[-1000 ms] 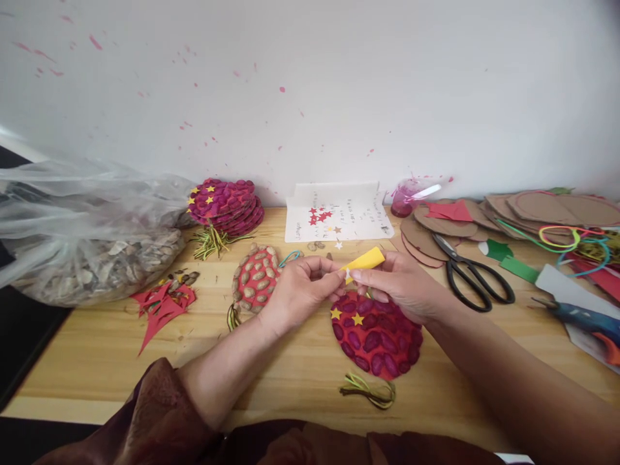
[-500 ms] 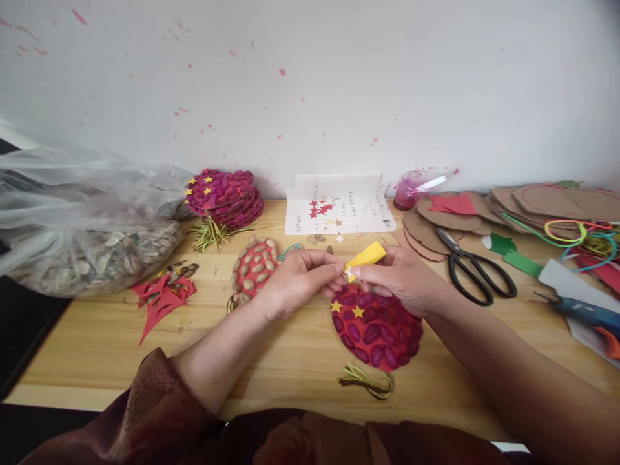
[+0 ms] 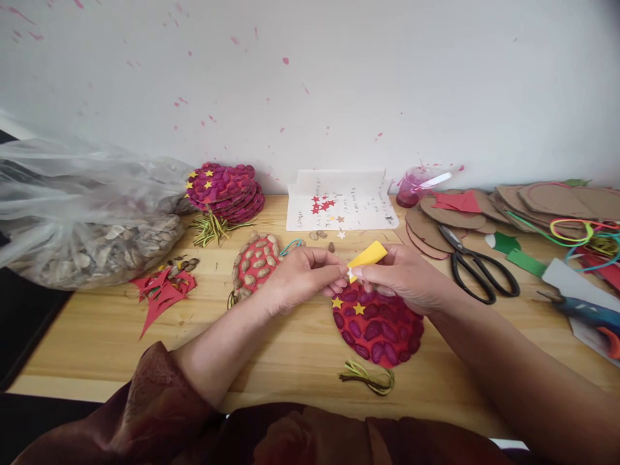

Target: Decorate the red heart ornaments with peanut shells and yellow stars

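Observation:
Over the far edge of a red disc (image 3: 375,330) covered in purple-painted peanuts, my two hands meet. My right hand (image 3: 404,274) is closed, pinching a yellow strip (image 3: 369,257) that looks like foam sheet. My left hand (image 3: 305,274) is closed too, its thumb and fingertips at a small white star-shaped piece (image 3: 351,275) by the strip's lower end. The fingers partly hide this piece. Two yellow stars (image 3: 359,309) lie on the disc's left side. A yellow-green tassel (image 3: 368,378) rests just below it.
A second disc with plain peanuts (image 3: 254,263) lies left of my hands. Black-handled scissors (image 3: 484,274), cardboard discs (image 3: 547,200) and a blue glue gun (image 3: 588,311) are on the right. Left stand a stack of purple discs (image 3: 227,194), red scraps (image 3: 165,294) and a plastic bag (image 3: 101,252).
The camera view has shifted slightly. Both hands stay together at the yellow strip and the white piece, with hardly any movement.

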The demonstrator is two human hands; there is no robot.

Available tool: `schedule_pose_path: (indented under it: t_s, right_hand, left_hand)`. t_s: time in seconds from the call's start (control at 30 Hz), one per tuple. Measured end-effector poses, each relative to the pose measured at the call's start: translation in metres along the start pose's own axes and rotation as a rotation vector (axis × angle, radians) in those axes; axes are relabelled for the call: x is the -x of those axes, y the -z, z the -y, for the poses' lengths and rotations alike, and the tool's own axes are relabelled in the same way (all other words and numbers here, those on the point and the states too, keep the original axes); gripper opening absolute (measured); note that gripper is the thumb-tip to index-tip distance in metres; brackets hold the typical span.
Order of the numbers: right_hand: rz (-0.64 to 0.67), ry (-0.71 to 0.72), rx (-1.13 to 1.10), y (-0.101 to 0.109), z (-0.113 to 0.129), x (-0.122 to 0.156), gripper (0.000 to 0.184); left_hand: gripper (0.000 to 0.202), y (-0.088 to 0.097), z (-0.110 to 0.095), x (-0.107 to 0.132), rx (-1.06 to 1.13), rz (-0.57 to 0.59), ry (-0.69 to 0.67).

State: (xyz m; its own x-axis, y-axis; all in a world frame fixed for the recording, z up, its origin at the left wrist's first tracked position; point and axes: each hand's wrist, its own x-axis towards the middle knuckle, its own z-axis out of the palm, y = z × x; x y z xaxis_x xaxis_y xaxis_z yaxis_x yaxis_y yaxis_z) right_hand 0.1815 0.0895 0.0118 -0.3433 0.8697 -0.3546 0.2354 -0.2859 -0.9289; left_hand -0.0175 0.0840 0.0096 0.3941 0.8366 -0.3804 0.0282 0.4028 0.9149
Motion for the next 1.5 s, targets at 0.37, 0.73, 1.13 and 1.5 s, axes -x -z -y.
schedule_pose_path:
  t_s: [0.37,0.73,1.13,1.5]
  right_hand:
    - [0.009,-0.01,0.02,0.0012,-0.0013,0.0006,0.013]
    - [0.01,-0.02,0.029,0.0008,-0.0003,-0.0003,0.012]
    - [0.003,-0.025,0.057,-0.0009,0.0017,0.0016,0.016]
    - [0.006,-0.043,0.057,0.0004,-0.0002,0.0011,0.017]
  left_hand:
    - [0.012,-0.001,-0.0042,0.0016,-0.026,-0.001,0.027]
    - [0.013,-0.0011,-0.0048,0.0016,-0.042,0.004,0.03]
    - [0.012,-0.0002,-0.007,0.0027,-0.086,0.033,0.039]
    - [0.013,0.0003,-0.0036,0.0025,-0.186,0.018,-0.021]
